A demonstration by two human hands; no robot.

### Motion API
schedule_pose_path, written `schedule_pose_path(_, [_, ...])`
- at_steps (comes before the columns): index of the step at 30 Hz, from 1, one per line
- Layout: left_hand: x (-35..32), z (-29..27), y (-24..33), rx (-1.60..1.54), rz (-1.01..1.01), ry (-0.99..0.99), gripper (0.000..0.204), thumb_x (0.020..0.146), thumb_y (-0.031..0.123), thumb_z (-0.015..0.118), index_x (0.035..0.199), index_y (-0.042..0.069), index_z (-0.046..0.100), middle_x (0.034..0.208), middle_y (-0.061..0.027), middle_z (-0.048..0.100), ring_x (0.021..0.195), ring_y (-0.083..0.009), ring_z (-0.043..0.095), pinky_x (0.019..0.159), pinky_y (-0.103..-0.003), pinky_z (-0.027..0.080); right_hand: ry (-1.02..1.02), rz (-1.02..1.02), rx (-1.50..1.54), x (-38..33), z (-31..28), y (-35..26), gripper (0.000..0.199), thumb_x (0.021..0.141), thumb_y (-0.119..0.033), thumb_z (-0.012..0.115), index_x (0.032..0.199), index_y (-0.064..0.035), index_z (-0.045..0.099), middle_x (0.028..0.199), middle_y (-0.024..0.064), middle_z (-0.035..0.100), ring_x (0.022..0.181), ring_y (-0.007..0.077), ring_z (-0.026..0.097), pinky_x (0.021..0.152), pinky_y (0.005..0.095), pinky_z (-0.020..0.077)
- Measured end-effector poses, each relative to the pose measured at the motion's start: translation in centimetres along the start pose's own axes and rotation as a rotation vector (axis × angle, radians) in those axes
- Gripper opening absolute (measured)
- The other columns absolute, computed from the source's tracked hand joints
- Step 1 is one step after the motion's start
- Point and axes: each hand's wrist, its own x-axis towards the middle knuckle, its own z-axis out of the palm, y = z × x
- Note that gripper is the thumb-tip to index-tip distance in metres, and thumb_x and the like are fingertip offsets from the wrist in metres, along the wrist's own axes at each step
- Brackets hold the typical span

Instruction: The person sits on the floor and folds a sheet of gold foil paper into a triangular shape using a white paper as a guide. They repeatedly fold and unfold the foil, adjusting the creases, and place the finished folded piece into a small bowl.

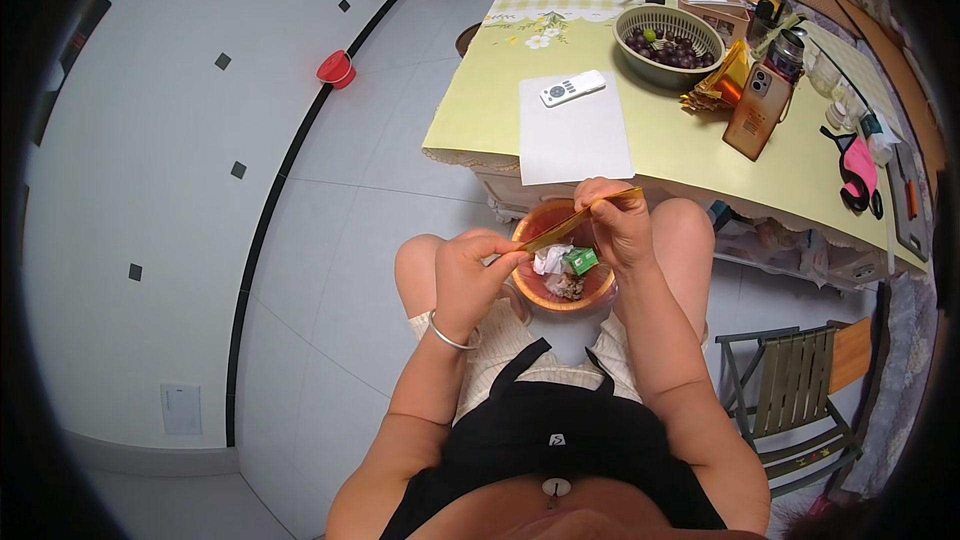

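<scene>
A narrow, gold-coloured folded strip, seen nearly edge-on, stretches between my hands; I cannot tell if it is paper or foil. My left hand pinches its lower left end between thumb and fingers. Near the upper right end, my right hand grips the same strip with fingers curled round it. Directly below, an orange-brown waste bin stands between my knees. Crumpled white tissue, a small green box and other scraps lie inside it. My hands hide part of the bin's far rim.
Ahead is a table with white paper, a remote control, a basket of grapes, gold packaging, a phone and a pink-black strap item. A folding chair stands right; a red bucket sits by the wall.
</scene>
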Motion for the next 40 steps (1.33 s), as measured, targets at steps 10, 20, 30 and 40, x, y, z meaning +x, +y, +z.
schedule_pose_path(10, [-0.3, 0.5, -0.9, 0.13, 0.124, 0.093, 0.008, 0.075, -0.002, 0.077, 0.082, -0.002, 0.075, 0.077, -0.0083, 0.069, 0.072, -0.0171, 0.063, 0.065, -0.028, 0.049, 0.058, 0.021, 0.026, -0.1, -0.5, 0.7, 0.007, 0.086, -0.002, 0.072, 0.092, -0.0003, 0.069, 0.09, 0.0117, 0.067, 0.086, 0.0206, 0.063, 0.083, 0.0344, 0.0528])
schedule_pose_path(20, [-0.4, 0.3, -0.4, -0.107, -0.064, 0.039, 0.016, 0.08, 0.0, 0.076, 0.095, -0.003, 0.073, 0.083, -0.0054, 0.07, 0.073, -0.0117, 0.061, 0.066, -0.025, 0.049, 0.176, -0.016, 0.155, 0.0, -1.9, 0.6, 0.008, 0.089, -0.006, 0.071, 0.095, -0.0031, 0.069, 0.094, 0.0082, 0.068, 0.09, 0.0182, 0.062, 0.084, 0.0302, 0.0482])
schedule_pose_path(30, [-0.4, 0.5, -1.1, -0.522, -0.117, -0.045, 0.019, 0.092, 0.004, 0.065, 0.108, -0.006, 0.07, 0.105, -0.0138, 0.069, 0.08, -0.0161, 0.068, 0.071, -0.026, 0.052, 0.203, 0.007, 0.176, -0.2, -2.0, 1.1, 0.008, 0.089, -0.006, 0.071, 0.096, -0.0039, 0.07, 0.093, 0.0076, 0.068, 0.09, 0.0179, 0.062, 0.085, 0.0304, 0.0485])
schedule_pose_path(40, [-0.3, 0.6, -1.5, -0.413, -0.066, -0.048, 0.021, 0.093, 0.004, 0.064, 0.109, -0.006, 0.071, 0.108, -0.0172, 0.07, 0.086, -0.0206, 0.07, 0.077, -0.028, 0.054, 0.115, -0.022, 0.129, -0.2, -1.8, 1.1, 0.008, 0.089, -0.005, 0.07, 0.097, -0.0048, 0.069, 0.095, 0.008, 0.068, 0.091, 0.0185, 0.062, 0.085, 0.0308, 0.0482])
